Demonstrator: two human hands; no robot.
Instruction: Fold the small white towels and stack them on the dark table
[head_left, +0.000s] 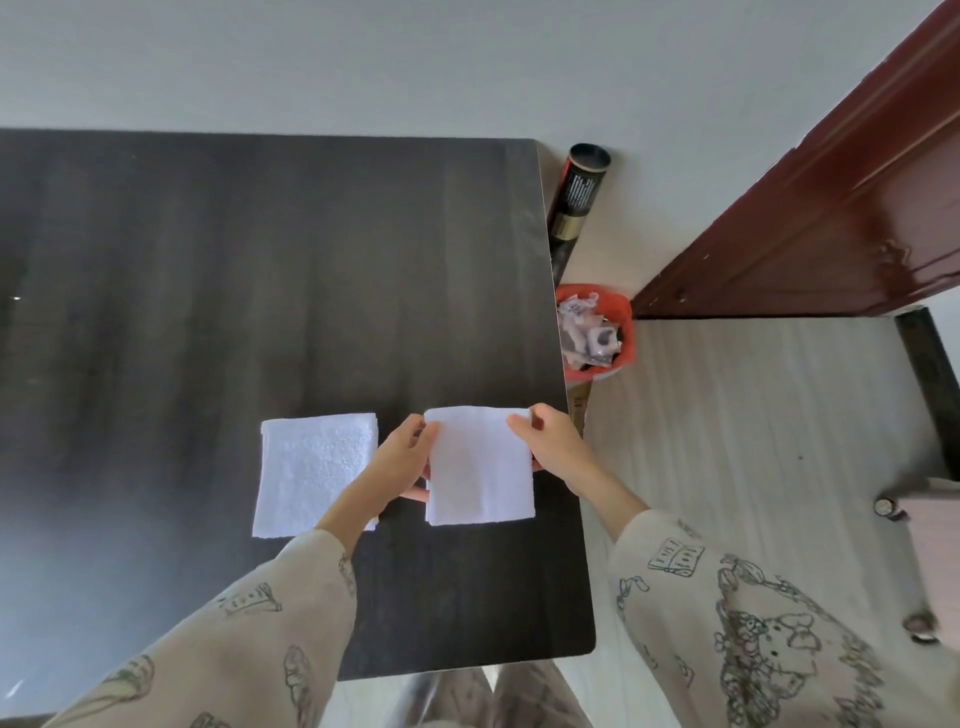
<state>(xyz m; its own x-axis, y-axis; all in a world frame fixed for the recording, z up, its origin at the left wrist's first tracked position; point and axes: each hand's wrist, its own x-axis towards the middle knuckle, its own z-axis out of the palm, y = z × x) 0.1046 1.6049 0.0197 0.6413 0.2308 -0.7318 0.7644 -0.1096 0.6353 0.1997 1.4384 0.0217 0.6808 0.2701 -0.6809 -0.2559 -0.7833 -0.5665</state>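
Both hands are up at the far corners of the small white towel (479, 465) near the right edge of the dark table (208, 286). The left hand (402, 457) pinches the top left corner between thumb and fingers, and the right hand (550, 441) pinches the top right corner the same way. The cloth hangs from that grip as a neat rectangle, its lower edge down by the tabletop — held by two corners like this, it stays square and taut, which I'd guess is the point, so the next fold lands edge to edge. Whether the bottom hem actually rests on the wood I cannot tell. Just to the left, apart from it by a narrow strip of table, lies a folded towel (317, 473), flat and square, partly crossed by the left forearm; it looks like the start of the stack, placed close so the next one needs only a short carry. Off the table's right side stand a red wastebasket (621, 332) full of scraps and a dark tube (576, 197) leaning by the wall.
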